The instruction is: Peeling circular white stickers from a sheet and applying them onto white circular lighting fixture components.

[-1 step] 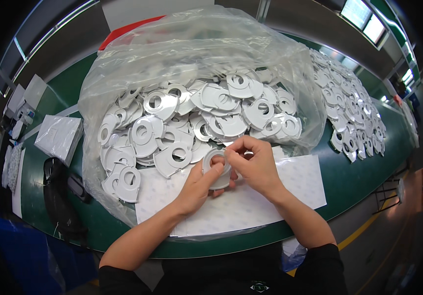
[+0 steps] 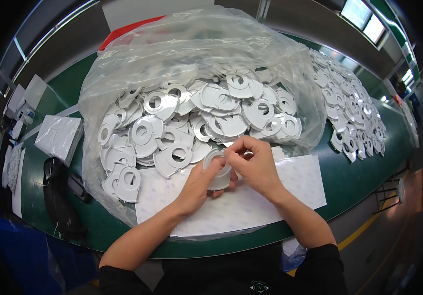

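Observation:
My left hand (image 2: 195,189) holds a flat white plastic part (image 2: 220,182) with a round ring-shaped opening, tilted above the white sheet. Its thumb lies across the opening, and its fingers wrap behind the part. The right hand (image 2: 256,164) is pinched at the ring's upper right edge. Anything between those fingertips is too small to make out. Just beyond both hands, a heap of similar white plastic parts (image 2: 176,155) spills from a large clear plastic bag (image 2: 196,46). Under my hands lies the white sheet (image 2: 275,191), faintly patterned.
More white parts (image 2: 351,105) are spread in a layer on the right of the green table (image 2: 364,182). At the left lie a plastic-wrapped white packet (image 2: 60,137), a black bundle (image 2: 60,201) and a small dark object (image 2: 77,188).
My left thumb has shifted slightly up and to the right over the part's opening. The right hand stays almost in place at the edge.

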Available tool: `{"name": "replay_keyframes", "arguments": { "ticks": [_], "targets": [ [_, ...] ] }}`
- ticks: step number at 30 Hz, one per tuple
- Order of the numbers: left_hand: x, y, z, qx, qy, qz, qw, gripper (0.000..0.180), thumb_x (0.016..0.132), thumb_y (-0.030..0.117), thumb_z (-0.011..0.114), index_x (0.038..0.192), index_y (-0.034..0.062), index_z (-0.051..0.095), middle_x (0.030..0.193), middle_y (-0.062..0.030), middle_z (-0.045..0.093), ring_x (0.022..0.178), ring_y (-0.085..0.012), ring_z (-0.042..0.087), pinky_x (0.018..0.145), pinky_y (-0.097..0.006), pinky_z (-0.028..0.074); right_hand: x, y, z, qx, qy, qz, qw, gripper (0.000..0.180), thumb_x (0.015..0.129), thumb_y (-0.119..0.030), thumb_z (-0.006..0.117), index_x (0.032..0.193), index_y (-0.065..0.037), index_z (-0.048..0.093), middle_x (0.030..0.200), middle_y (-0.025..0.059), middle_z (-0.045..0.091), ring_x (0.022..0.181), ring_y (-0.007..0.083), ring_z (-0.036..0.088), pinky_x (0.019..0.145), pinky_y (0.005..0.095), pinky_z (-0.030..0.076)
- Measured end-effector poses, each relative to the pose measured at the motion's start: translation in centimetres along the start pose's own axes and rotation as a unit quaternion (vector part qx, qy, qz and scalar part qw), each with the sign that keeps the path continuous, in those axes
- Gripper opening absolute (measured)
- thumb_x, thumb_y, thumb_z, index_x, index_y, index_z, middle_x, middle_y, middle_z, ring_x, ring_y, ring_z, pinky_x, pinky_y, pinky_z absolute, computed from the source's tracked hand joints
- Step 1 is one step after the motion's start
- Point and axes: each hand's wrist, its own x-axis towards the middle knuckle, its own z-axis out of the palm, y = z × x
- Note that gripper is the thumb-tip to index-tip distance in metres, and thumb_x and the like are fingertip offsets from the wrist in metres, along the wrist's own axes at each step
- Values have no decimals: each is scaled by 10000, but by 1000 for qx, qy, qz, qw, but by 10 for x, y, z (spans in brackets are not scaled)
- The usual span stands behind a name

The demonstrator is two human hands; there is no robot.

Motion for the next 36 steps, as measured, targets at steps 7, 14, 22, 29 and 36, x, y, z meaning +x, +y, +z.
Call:
{"name": "replay_keyframes", "arguments": {
  "ticks": [7,14,22,29,36],
  "targets": [
    [-1,5,4,-71,-10,-25,997,891,824,750,14,1156,72,487,887,-53,600,741,-93,586,491,-195,351,-5,-7,6,-104,37,34,993,310,770,-235,708,659,-21,513,624,57,582,451,127,536,409,254,395],
    [0,9,4,-37,-23,-51,998,917,799,786,24,1144,58,462,932,-83,598,765,-143,578,503,-220,321,-5,-6,7,-366,104,-127,916,443,638,-382,741,598,-55,445,575,60,476,548,231,498,481,371,371],
    [1,14,0,-103,-6,-82,991,855,820,769,42,1019,71,495,854,-92,603,727,-167,598,474,-224,329,-7,-13,-7,-385,0,-146,911,369,659,-312,759,722,-24,537,656,83,557,603,250,559,558,355,434],
    [2,15,-4,-170,-7,-128,977,833,834,756,60,998,71,505,831,-107,610,709,-181,616,442,-223,332,-7,-13,-12,-336,-16,-105,936,204,773,-192,675,793,-5,595,688,105,600,656,252,593,604,364,458],
    [-6,13,-5,-161,-46,-88,982,771,910,661,131,1258,42,431,1042,-124,622,925,-203,606,662,-278,465,2,-3,-25,-150,-63,-58,985,172,847,-146,605,814,22,590,686,38,582,659,111,562,575,253,443]
  ]
}}
